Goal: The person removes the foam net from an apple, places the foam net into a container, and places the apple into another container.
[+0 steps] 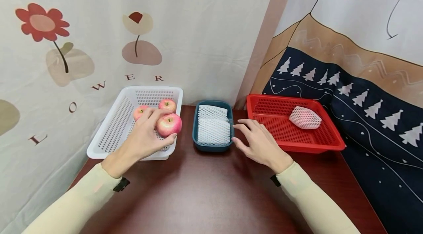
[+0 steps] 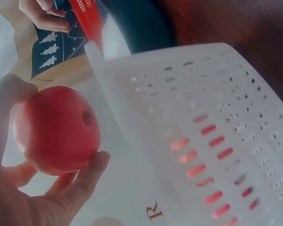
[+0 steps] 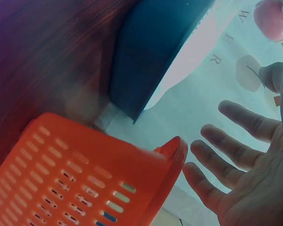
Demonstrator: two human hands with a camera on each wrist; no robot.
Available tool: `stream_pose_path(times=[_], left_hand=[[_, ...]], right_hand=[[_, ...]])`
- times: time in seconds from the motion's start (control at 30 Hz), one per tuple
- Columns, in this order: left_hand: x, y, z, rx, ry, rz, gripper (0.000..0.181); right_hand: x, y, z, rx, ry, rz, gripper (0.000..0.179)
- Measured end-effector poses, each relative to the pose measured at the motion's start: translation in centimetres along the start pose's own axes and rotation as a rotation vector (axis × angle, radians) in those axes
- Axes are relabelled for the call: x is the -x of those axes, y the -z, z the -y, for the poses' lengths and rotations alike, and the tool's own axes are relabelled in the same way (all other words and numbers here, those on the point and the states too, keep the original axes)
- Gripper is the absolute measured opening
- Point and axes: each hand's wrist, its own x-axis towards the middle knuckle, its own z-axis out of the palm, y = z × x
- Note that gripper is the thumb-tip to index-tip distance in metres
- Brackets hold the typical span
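My left hand (image 1: 143, 133) grips a red apple (image 1: 169, 125) between thumb and fingers, above the right front side of the white basket (image 1: 109, 123). Two more apples lie in that basket, one (image 1: 167, 105) near its right side and another (image 1: 140, 112) partly behind my fingers. Beside the dark blue bin (image 1: 213, 148) is my right hand (image 1: 257, 142), fingers spread and holding nothing. White foam net sleeves (image 1: 213, 131) lie stacked in the bin. In the left wrist view the apple (image 2: 56, 131) is held off the basket wall.
At the right stands a red basket (image 1: 281, 131) with one apple in a foam net (image 1: 305, 118) inside. All three containers stand along the back of the brown table (image 1: 211, 193). A printed curtain (image 1: 211, 24) hangs right behind them.
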Motion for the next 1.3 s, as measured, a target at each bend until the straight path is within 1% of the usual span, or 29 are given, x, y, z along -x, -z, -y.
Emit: stream_pose_path(times=[0.2, 0.37, 0.57, 0.67, 0.87, 1.03, 1.17, 1.3], left_hand=[[-0.2, 0.7, 0.7, -0.012, 0.067, 0.033, 0.070], [-0.4, 1.3, 1.4, -0.016, 0.108, 0.052, 0.070], [-0.8, 2.0, 2.1, -0.030, 0.181, 0.114, 0.071], [-1.0, 2.3, 2.6, -0.048, 0.209, 0.143, 0.071], [-1.2, 2.5, 3.7, -0.055, 0.264, 0.193, 0.071], [-1.3, 2.5, 4.6, -0.077, 0.279, 0.229, 0.075], [-1.4, 2.7, 5.2, -0.106, 0.285, 0.261, 0.078], [-1.6, 2.9, 5.7, -0.129, 0.273, 0.289, 0.077]], right_hand=[[0.4, 0.3, -0.3, 0.001, -0.007, 0.001, 0.050], [0.6, 0.7, -0.6, 0.000, -0.024, 0.008, 0.051], [0.9, 1.2, -0.8, -0.003, -0.024, 0.000, 0.050], [1.0, 1.4, -0.9, -0.004, -0.030, -0.002, 0.050], [1.1, 1.7, -1.2, 0.004, -0.039, 0.004, 0.052], [1.2, 1.9, -1.5, 0.004, -0.049, 0.000, 0.052], [1.1, 2.2, -1.7, 0.008, -0.039, -0.013, 0.051], [1.0, 2.5, -1.9, 0.006, -0.038, -0.014, 0.051]])
